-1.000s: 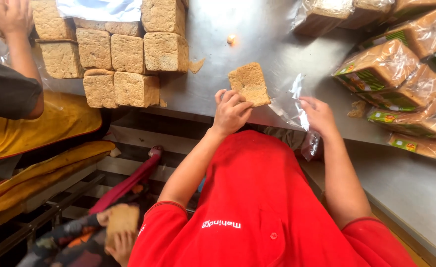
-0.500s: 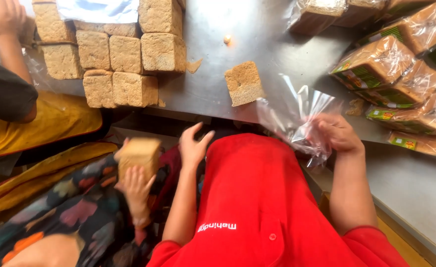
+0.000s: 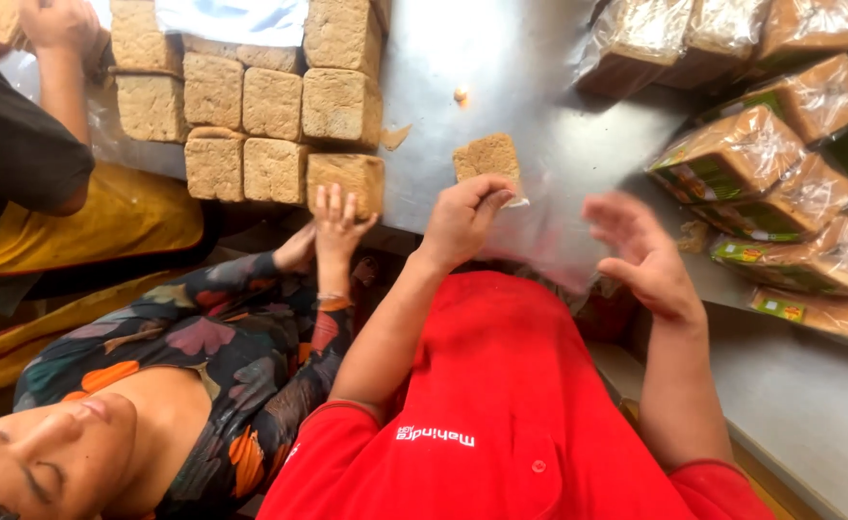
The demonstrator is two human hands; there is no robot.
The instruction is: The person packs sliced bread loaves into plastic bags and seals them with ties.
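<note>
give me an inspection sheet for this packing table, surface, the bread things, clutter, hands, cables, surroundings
Surface: steel table, crumbs by the stack.
Job's things: single bread block; clear bag between the hands.
Clutter: unwrapped bread stack; bagged loaves.
Hands: left hand grip pinching the bag edge beside the block; right hand open.
Cables: nothing seen.
Surroundings: co-worker's hands on a stack block; another person's arm.

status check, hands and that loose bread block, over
Left hand pinching clear bag edge beside bread block. Right hand open, off the bag. Co-worker's hand on nearest stacked loaf.
</note>
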